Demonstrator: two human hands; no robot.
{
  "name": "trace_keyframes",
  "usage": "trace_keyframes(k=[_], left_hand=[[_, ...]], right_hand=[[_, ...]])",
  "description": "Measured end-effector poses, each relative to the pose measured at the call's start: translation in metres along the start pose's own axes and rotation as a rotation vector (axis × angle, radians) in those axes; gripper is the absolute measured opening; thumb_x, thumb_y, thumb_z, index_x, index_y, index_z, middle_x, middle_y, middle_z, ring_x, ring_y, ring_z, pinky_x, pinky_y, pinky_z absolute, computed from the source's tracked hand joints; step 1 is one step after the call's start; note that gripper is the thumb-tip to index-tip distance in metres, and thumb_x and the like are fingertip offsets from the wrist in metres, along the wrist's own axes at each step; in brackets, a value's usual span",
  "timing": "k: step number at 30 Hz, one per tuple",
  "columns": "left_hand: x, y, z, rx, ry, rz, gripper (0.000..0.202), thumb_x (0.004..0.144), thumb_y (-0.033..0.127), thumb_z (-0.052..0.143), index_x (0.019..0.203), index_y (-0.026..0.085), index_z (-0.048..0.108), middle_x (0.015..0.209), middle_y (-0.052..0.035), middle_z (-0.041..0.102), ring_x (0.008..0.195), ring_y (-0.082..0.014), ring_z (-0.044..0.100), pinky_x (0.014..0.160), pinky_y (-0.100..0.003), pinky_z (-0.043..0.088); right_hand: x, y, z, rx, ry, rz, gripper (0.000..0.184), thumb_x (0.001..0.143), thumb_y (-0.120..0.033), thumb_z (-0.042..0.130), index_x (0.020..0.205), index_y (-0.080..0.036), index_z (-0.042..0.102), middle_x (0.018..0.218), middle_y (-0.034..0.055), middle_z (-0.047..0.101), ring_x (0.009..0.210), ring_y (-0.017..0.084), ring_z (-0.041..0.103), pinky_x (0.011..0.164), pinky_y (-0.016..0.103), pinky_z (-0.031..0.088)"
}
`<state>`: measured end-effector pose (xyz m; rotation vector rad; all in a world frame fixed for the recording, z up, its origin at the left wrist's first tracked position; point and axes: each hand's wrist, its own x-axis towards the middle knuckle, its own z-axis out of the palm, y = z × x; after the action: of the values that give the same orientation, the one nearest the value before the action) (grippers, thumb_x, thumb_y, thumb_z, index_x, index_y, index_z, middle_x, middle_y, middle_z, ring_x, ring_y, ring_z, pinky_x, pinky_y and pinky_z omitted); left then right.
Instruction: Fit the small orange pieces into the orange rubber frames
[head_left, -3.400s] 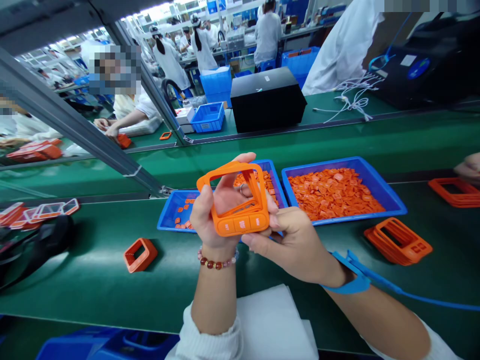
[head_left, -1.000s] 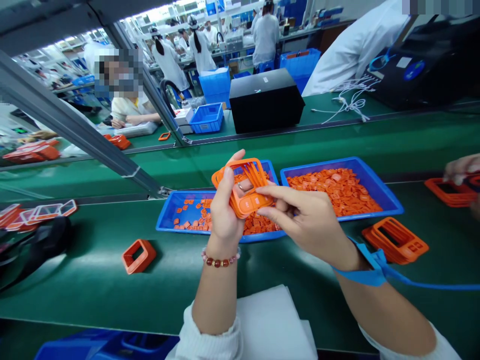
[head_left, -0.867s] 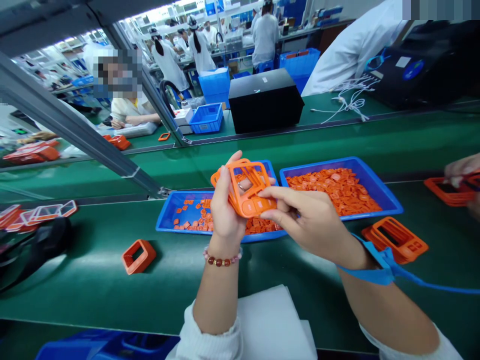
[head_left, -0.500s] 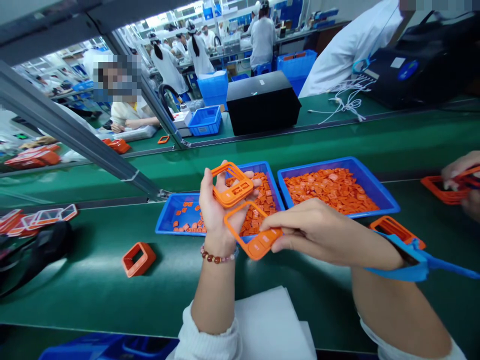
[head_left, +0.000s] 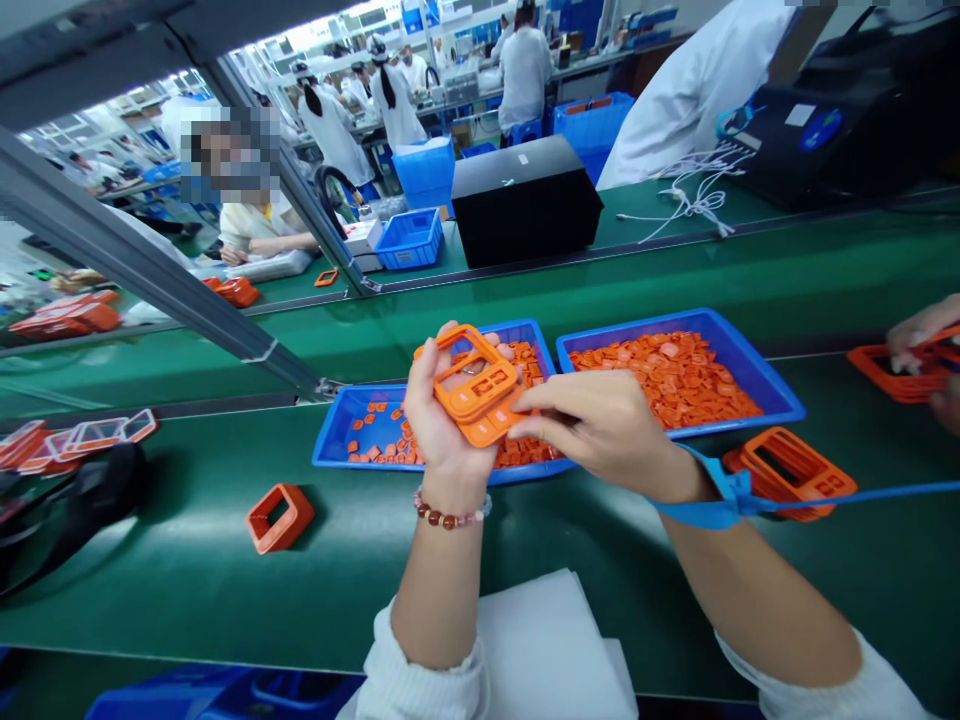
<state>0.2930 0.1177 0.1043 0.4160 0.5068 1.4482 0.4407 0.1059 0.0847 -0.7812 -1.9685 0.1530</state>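
Two orange silicone frames with rectangular openings and button-like pads lie stacked and slightly offset in my left hand, which grips them against its palm. My right hand comes in from the right, its fingertips pinching the edge of the lower frame. Both hands are over the left blue tray, which is full of small orange pieces. A beaded bracelet circles my left wrist, and a blue strap circles my right.
A second blue tray of orange pieces stands to the right, beside a stack of orange frames. A single frame lies left on the green belt. A co-worker's hand handles frames at far right. A white pad lies nearest me.
The two frames, held apart half a second ago, are back together. My right hand has moved its frame up and left against the one in my left hand.
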Motion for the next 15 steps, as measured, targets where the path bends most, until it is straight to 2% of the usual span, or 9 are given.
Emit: trace_keyframes(k=[5,7,9,11,13,15], left_hand=[[0.000,-0.010,0.001,-0.007,-0.063,0.038,0.023,0.088,0.044,0.060,0.104,0.027,0.058,0.092,-0.0044,0.067,0.082,-0.0199,0.068,0.081,-0.035,0.055],[0.001,-0.011,0.001,0.005,-0.065,0.040,0.022,0.088,0.043,0.061,0.101,0.026,0.060,0.092,-0.0049,0.067,0.084,-0.0202,0.068,0.080,-0.034,0.056],[0.003,-0.009,-0.001,0.033,-0.034,0.100,0.020,0.087,0.041,0.063,0.098,0.024,0.061,0.090,-0.0052,0.066,0.085,-0.0199,0.068,0.078,-0.033,0.056],[0.006,-0.004,-0.003,0.067,0.030,0.172,0.019,0.087,0.040,0.065,0.097,0.024,0.062,0.093,-0.0053,0.066,0.088,-0.0203,0.067,0.076,-0.032,0.057],[0.008,0.002,-0.006,0.087,0.086,0.215,0.021,0.085,0.041,0.067,0.098,0.025,0.062,0.099,-0.0055,0.065,0.093,-0.0220,0.066,0.075,-0.033,0.057],[0.010,0.007,-0.009,0.090,0.114,0.215,0.023,0.084,0.043,0.067,0.098,0.025,0.062,0.103,-0.0060,0.064,0.096,-0.0238,0.066,0.077,-0.036,0.058]], right_hand=[[-0.001,-0.003,0.013,-0.090,0.180,0.044,0.022,0.091,-0.032,0.068,0.075,-0.017,0.069,0.064,-0.0005,0.068,0.055,0.010,0.058,0.057,0.022,0.042],[-0.001,-0.002,0.012,-0.082,0.190,0.087,0.026,0.088,-0.034,0.071,0.069,-0.017,0.066,0.058,-0.0022,0.062,0.051,0.009,0.052,0.054,0.022,0.039],[-0.001,0.001,0.011,-0.069,0.139,0.146,0.024,0.086,-0.035,0.073,0.071,-0.017,0.067,0.058,-0.0028,0.061,0.051,0.009,0.051,0.054,0.022,0.038],[-0.001,0.006,0.011,-0.095,-0.012,0.242,0.015,0.087,-0.031,0.072,0.078,-0.019,0.070,0.065,-0.0025,0.066,0.056,0.010,0.055,0.056,0.023,0.038],[-0.001,0.012,0.016,-0.200,-0.284,0.345,0.008,0.090,-0.026,0.067,0.084,-0.022,0.072,0.075,-0.0014,0.070,0.065,0.013,0.062,0.058,0.024,0.036],[-0.003,0.018,0.025,-0.341,-0.578,0.402,0.011,0.091,-0.023,0.062,0.090,-0.024,0.073,0.087,0.0012,0.073,0.079,0.018,0.067,0.060,0.026,0.037]])
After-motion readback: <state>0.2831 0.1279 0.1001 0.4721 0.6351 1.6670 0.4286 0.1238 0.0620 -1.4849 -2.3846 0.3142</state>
